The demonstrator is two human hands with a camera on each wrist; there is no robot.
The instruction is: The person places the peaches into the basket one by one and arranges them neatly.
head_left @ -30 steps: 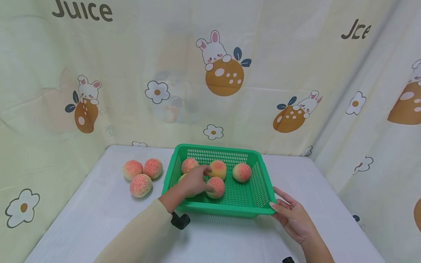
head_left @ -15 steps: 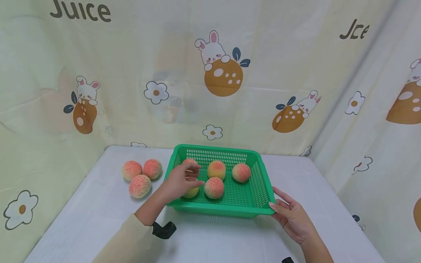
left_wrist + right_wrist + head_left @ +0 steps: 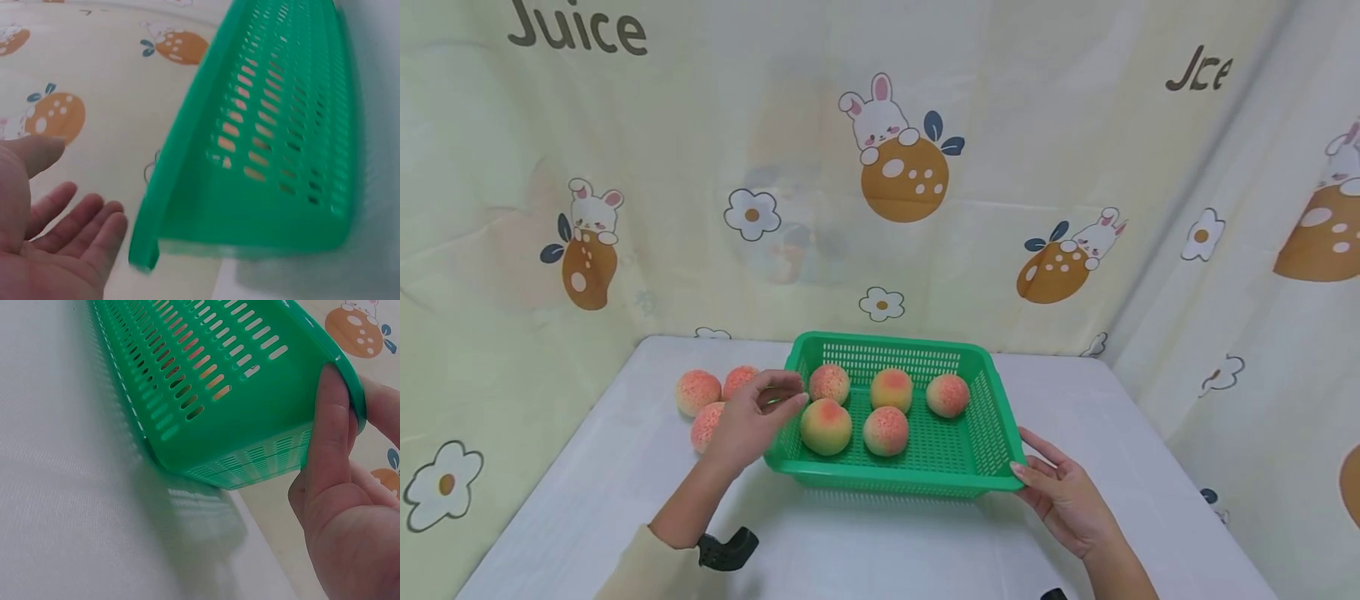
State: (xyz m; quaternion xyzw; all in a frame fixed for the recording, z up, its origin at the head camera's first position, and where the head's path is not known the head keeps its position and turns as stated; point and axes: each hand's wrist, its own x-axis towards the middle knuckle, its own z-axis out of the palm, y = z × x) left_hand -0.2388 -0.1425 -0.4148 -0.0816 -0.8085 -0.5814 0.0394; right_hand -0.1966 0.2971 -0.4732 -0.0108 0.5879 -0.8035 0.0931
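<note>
My left hand (image 3: 748, 425) is at the left end of the green plastic basket (image 3: 898, 479), above the rim, holding nothing. In the left wrist view its fingers (image 3: 81, 231) are relaxed and apart from the basket wall. My right hand (image 3: 1067, 500) pinches the basket's front right corner, with the fingers (image 3: 331, 419) against the rim in the right wrist view. Several peaches lie in the basket: a yellower peach (image 3: 826, 427) at front left, another yellow one (image 3: 891, 392) at the back middle, and pinker ones such as the peach (image 3: 947, 396) at right.
Left of the basket, three pink peaches (image 3: 697, 392) sit together on the white table (image 3: 865, 550), partly hidden behind my left hand. A curtain (image 3: 985, 275) printed with rabbits and fruit hangs behind the table and along its sides.
My left hand has drawn back leftward from the front middle peach, empty, to the basket's left end. The right hand keeps its grip on the corner, and the peaches stay in place.
</note>
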